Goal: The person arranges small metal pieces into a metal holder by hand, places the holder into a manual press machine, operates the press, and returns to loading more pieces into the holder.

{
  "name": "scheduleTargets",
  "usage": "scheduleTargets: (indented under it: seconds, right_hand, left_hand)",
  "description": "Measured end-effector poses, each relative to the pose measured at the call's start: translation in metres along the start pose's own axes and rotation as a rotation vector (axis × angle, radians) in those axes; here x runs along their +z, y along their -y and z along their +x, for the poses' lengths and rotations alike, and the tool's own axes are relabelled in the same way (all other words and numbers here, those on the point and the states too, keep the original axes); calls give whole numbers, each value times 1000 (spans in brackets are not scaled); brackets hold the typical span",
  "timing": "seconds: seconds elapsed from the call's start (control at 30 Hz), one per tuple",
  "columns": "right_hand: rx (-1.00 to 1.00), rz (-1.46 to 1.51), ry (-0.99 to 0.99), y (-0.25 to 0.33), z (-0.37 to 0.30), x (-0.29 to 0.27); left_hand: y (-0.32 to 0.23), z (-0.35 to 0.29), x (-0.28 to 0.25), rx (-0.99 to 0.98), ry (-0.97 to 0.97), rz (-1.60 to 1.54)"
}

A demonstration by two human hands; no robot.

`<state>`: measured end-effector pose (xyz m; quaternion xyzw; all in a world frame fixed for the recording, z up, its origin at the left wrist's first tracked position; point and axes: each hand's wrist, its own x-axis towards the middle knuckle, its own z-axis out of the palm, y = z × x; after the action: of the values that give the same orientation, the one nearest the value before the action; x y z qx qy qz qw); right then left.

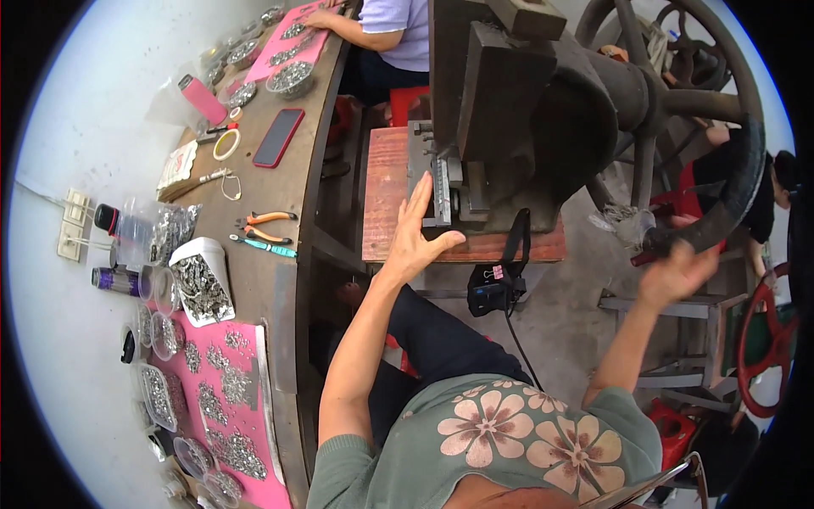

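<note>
My left hand (417, 227) is open, with its fingers stretched along the near left side of a metal die (441, 193) and its thumb out to the right. The die sits at the base of a large dark hand press (517, 110), on a reddish wooden board (386, 195). My right hand (685, 273) is smeared by motion at the lower rim of the press's big handwheel (736, 182), beside a handle wrapped with cloth (629, 227). Whether its fingers close on the rim or handle cannot be made out.
On the left a wooden bench (280, 204) carries a phone (278, 138), pliers (270, 227), a white tray (222, 254) of metal parts and a pink mat (261, 407). A co-worker (390, 38) sits beyond. A black device (490, 293) hangs below the board. Behind stands a red wheel (750, 339).
</note>
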<state>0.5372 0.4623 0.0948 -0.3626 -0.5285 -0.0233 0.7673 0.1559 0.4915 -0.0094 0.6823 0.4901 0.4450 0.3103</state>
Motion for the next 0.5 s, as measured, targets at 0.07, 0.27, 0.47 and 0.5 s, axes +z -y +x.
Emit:
scheduleTargets:
  seconds: [0.07,0.27,0.47,0.5]
  right_hand:
    - [207,24,-111,-23,-21,15]
    - [256,-132,114,9,37,5]
    - [225,-444,513,58,170,21]
    - [224,-462,581,50,197,15]
  left_hand:
    - [-3,4,2,-8,14,-19]
    - [4,7,-6,1,0,94]
    - [0,30,2,38,38,215]
    - [-3,36,8,50,48,234]
